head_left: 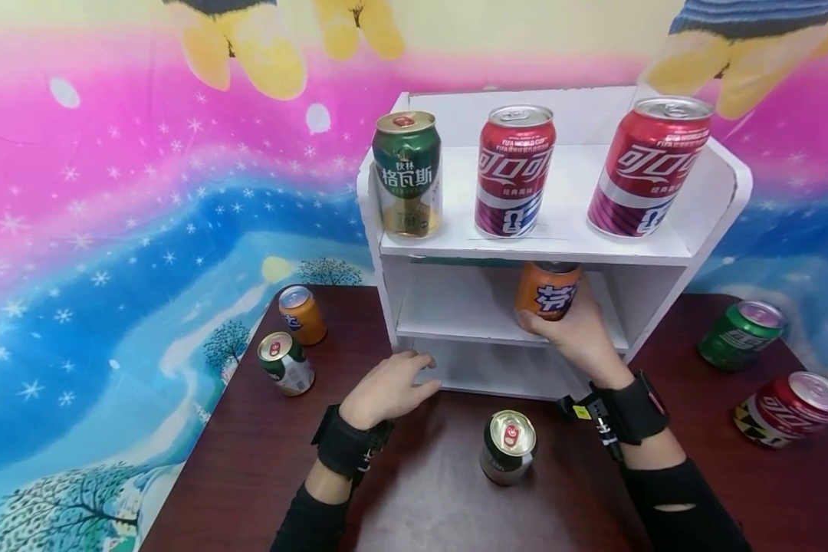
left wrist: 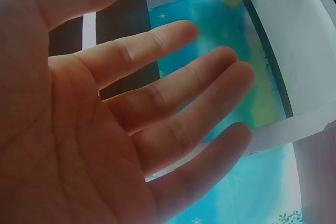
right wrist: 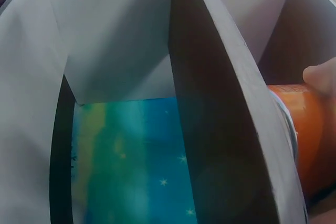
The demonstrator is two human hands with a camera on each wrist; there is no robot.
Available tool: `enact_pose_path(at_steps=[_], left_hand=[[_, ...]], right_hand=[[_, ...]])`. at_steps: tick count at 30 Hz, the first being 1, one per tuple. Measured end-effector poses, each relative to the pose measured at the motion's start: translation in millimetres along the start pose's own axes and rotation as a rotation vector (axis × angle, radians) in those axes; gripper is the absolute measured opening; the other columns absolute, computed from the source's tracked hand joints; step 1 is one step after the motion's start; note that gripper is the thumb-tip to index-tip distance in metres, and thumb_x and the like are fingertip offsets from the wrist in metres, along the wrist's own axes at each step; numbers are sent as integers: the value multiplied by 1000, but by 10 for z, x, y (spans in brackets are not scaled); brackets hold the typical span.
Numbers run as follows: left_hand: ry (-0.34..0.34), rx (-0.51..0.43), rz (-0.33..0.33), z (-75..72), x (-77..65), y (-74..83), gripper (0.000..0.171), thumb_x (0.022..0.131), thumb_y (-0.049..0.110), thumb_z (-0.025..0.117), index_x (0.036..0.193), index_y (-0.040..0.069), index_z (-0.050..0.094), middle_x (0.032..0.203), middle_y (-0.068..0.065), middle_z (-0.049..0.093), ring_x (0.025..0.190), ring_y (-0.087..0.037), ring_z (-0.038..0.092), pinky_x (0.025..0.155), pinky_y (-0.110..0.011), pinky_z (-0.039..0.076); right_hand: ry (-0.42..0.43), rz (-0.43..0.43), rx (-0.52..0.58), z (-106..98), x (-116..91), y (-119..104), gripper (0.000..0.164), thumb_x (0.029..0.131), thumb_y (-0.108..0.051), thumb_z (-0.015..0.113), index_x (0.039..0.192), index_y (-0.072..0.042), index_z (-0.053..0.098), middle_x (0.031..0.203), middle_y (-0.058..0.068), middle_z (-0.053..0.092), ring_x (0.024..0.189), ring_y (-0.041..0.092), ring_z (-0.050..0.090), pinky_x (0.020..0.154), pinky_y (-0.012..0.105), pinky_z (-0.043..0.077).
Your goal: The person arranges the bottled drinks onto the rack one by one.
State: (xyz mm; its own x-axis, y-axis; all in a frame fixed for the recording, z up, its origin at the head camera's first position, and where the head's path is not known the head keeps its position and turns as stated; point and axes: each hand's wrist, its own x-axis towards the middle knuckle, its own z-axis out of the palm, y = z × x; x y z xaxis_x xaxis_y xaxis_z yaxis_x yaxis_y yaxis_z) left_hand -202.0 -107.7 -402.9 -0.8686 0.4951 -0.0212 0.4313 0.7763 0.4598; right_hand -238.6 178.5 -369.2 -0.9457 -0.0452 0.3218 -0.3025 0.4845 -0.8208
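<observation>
The dark table (head_left: 421, 491) holds a rack (head_left: 586, 119); at its middle opening (head_left: 455, 299) our right hand (head_left: 583, 328) grips the orange can (head_left: 548, 291), our left hand (head_left: 392, 387) empty, fingers apart. We should steer the can clear of the boards (head_left: 455, 251).

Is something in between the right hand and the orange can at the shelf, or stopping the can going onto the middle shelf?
Nothing visible is: the right hand grips the orange can directly, and no other can shows on the middle shelf, though can and hand hide part of it.
</observation>
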Motion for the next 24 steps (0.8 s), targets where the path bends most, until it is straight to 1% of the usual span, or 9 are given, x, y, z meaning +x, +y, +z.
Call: enact_pose_path(at_steps=[6, 8, 11, 14, 16, 19, 24], left_hand=[[-2, -6, 10, 14, 11, 9, 40, 95, 35, 56, 124, 9, 60, 116, -8, 60, 97, -18, 58, 80, -35, 49], [-4, -10, 13, 17, 14, 10, 40, 95, 35, 56, 124, 8, 60, 116, -8, 60, 96, -18, 58, 80, -35, 49], [-10, -11, 14, 22, 7, 4, 39, 95, 34, 55, 125, 8, 59, 116, -7, 59, 96, -18, 58, 80, -35, 49], [-10, -8, 20, 17, 2, 1, 39, 96, 33, 55, 124, 8, 60, 118, -9, 59, 98, -20, 58, 80, -36, 48], [-8, -8, 22, 8, 0, 2, 39, 96, 33, 55, 125, 7, 60, 118, -10, 59, 99, -21, 58, 81, -37, 48], [-6, -9, 22, -9, -2, 4, 39, 96, 32, 55, 125, 6, 59, 119, -12, 59, 101, -22, 57, 82, -38, 48], [-8, -5, 21, -10, 2, -12, 39, 96, 32, 55, 125, 6, 59, 119, -10, 59, 101, -22, 57, 81, -37, 48]], right_hand=[[6, 32, -11, 19, -2, -52, 86, 78, -32, 78, 140, -5, 23, 117, 16, 49, 100, 26, 51, 82, 37, 40], [-17, 41, -8, 6, 2, -54, 87, 79, -33, 77, 141, -7, 22, 118, 16, 49, 100, 26, 51, 82, 37, 40], [-111, 45, 66, -36, 23, -48, 85, 81, -29, 76, 142, -13, 20, 122, 12, 45, 104, 23, 48, 85, 34, 40], [-220, 52, 202, -93, 44, -27, 79, 84, -18, 73, 141, -19, 19, 127, 8, 40, 109, 20, 45, 88, 27, 39], [-264, 50, 281, -122, 48, -16, 78, 85, -10, 71, 141, -20, 19, 129, 7, 37, 113, 19, 43, 90, 23, 38], [-273, 45, 309, -132, 37, -10, 73, 86, -7, 68, 140, -15, 20, 128, 8, 37, 112, 18, 43, 89, 18, 38], [-246, 50, 269, -116, 21, -11, 65, 87, -9, 68, 137, -8, 27, 124, 11, 41, 110, 18, 45, 85, 17, 41]])
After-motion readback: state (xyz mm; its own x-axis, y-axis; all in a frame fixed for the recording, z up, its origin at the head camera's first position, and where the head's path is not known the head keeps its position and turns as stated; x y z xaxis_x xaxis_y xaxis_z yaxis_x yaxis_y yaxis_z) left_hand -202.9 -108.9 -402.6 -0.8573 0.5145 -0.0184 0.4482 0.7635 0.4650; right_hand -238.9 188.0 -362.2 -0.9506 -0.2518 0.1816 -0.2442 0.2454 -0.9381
